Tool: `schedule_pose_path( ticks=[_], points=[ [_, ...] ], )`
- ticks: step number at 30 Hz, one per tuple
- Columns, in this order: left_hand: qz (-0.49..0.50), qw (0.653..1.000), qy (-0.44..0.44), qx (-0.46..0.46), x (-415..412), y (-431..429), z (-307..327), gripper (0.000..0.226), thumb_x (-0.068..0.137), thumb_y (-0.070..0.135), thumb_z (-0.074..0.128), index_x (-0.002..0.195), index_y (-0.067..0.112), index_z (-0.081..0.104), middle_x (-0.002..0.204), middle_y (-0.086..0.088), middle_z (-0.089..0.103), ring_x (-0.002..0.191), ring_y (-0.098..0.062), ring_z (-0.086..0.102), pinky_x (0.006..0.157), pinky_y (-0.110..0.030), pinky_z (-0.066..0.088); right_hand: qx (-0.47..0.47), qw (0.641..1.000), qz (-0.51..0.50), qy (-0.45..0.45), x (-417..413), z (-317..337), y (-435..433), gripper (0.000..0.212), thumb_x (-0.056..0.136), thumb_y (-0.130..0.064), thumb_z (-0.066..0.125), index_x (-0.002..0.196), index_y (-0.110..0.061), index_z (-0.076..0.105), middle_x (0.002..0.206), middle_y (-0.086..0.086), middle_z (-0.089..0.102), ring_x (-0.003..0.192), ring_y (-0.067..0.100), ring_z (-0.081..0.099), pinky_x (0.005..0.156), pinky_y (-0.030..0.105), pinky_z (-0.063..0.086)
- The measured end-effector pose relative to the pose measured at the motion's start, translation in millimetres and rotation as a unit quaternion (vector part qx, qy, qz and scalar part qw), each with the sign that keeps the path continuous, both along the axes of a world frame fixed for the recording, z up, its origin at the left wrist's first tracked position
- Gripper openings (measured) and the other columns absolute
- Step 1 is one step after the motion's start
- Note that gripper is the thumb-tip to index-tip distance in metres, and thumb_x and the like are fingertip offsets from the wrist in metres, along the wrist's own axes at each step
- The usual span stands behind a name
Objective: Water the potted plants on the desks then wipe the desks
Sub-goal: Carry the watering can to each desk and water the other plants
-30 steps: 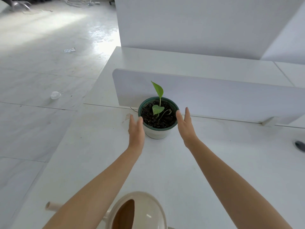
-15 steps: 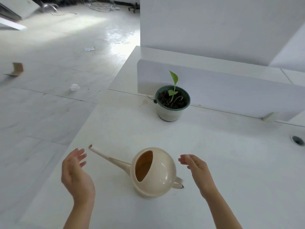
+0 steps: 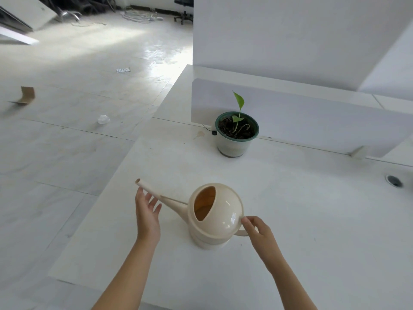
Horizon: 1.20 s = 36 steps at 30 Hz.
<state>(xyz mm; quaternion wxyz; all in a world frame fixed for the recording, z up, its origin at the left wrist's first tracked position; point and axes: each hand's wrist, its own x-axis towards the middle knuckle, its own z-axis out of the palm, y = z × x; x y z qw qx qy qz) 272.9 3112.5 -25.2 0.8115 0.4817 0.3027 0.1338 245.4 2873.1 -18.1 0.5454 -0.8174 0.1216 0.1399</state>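
White matte bench (image 3: 107,242) under left hand (image 3: 146,211), fingers spread loose beside tapered spout of glossy cream round watering can (image 3: 215,217); green-rimmed potted plant (image 3: 237,133) behind; right hand (image 3: 260,233), fingers pinched on loop handle, partly hiding it.

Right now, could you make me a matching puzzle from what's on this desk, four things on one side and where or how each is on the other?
Things:
1. watering can
2. potted plant
3. left hand
4. right hand

Place or state:
A. at the back, by the divider panel
B. open, beside the spout
C. upright on the near part of the desk
D. fingers curled on the handle

Pairs: 1-C, 2-A, 3-B, 4-D
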Motion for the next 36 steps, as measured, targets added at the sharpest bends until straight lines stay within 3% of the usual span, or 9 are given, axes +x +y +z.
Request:
schedule_pose_path(
  ticks=[6,10,14,17,19,23,27,32,36],
  points=[
    [-0.013,0.999,-0.015,-0.025,3,-3,3,0.043,0.097,0.037,0.031,0.135,0.018,0.036,0.115,-0.007,0.055,0.099,-0.019,0.056,0.094,-0.036,0.042,0.042,0.998,-0.015,0.053,4,4,4,0.036,0.089,-0.04,0.049,0.087,-0.005,0.054,0.086,0.004,0.051,0.078,0.014,0.046,0.071,0.025,0.039],
    [-0.022,0.999,-0.017,-0.02,4,-2,3,0.044,0.096,0.036,0.03,0.137,0.018,0.035,0.109,-0.006,0.054,0.09,-0.015,0.057,0.09,-0.034,0.042,0.071,0.995,-0.042,0.061,6,5,6,0.042,0.088,-0.043,0.05,0.089,-0.001,0.055,0.106,0.026,0.058,0.102,0.035,0.055,0.101,0.044,0.039],
    [-0.027,0.999,-0.025,-0.015,4,-7,12,0.046,0.096,0.036,0.028,0.138,0.018,0.035,0.106,-0.004,0.055,0.088,-0.015,0.056,0.091,-0.035,0.041,0.1,0.992,-0.056,0.054,0,13,5,0.061,0.087,-0.044,0.053,0.102,0.016,0.051,0.122,0.031,0.051,0.117,0.04,0.047,0.105,0.047,0.034],
    [-0.039,0.998,-0.041,-0.016,4,-11,23,0.038,0.097,0.037,0.026,0.13,0.02,0.038,0.101,-0.002,0.056,0.089,-0.017,0.056,0.092,-0.037,0.041,0.121,0.989,-0.067,0.053,-9,23,-1,0.05,0.087,-0.039,0.054,0.092,0.01,0.057,0.107,0.025,0.062,0.102,0.029,0.057,0.086,0.029,0.045],
    [-0.049,0.997,-0.055,-0.026,2,-17,32,0.035,0.098,0.037,0.026,0.127,0.022,0.038,0.101,-0.002,0.057,0.09,-0.018,0.056,0.093,-0.037,0.041,0.134,0.987,-0.075,0.041,-19,33,-8,0.032,0.088,-0.035,0.053,0.082,-0.004,0.06,0.096,0.006,0.065,0.094,0.014,0.058,0.074,0.017,0.039],
    [-0.124,0.988,-0.082,-0.043,-4,-28,42,0.039,0.098,0.037,0.027,0.128,0.016,0.04,0.102,-0.002,0.057,0.092,-0.018,0.057,0.094,-0.038,0.043,0.136,0.981,-0.14,0.002,-48,57,-15,0.027,0.089,-0.031,0.053,0.071,-0.011,0.057,0.087,-0.002,0.065,0.086,0.005,0.057,0.07,0.015,0.037],
    [-0.236,0.964,-0.104,-0.061,-10,-31,50,0.046,0.098,0.032,0.033,0.14,0.016,0.033,0.102,-0.003,0.059,0.092,-0.02,0.06,0.087,-0.037,0.046,0.118,0.965,-0.23,-0.042,-92,75,-11,0.031,0.089,-0.032,0.053,0.075,-0.005,0.057,0.082,-0.001,0.063,0.075,0.0,0.061,0.06,0.009,0.044],
    [-0.39,0.907,-0.14,-0.071,-29,-31,69,0.043,0.097,0.019,0.035,0.14,0.017,0.033,0.1,-0.003,0.059,0.091,-0.021,0.059,0.087,-0.037,0.046,0.09,0.919,-0.376,-0.075,-160,89,13,0.05,0.07,-0.052,0.059,0.08,-0.004,0.068,0.1,0.007,0.068,0.094,0.018,0.061,0.09,0.031,0.04],
    [-0.491,0.856,-0.143,-0.078,-55,-40,83,0.039,0.097,0.013,0.036,0.135,0.022,0.035,0.101,-0.004,0.06,0.09,-0.02,0.061,0.083,-0.035,0.048,0.082,0.868,-0.48,-0.096,-223,98,42,0.044,0.086,-0.035,0.054,0.09,0.006,0.068,0.099,0.011,0.069,0.1,0.022,0.059,0.091,0.038,0.04]
  ],
)
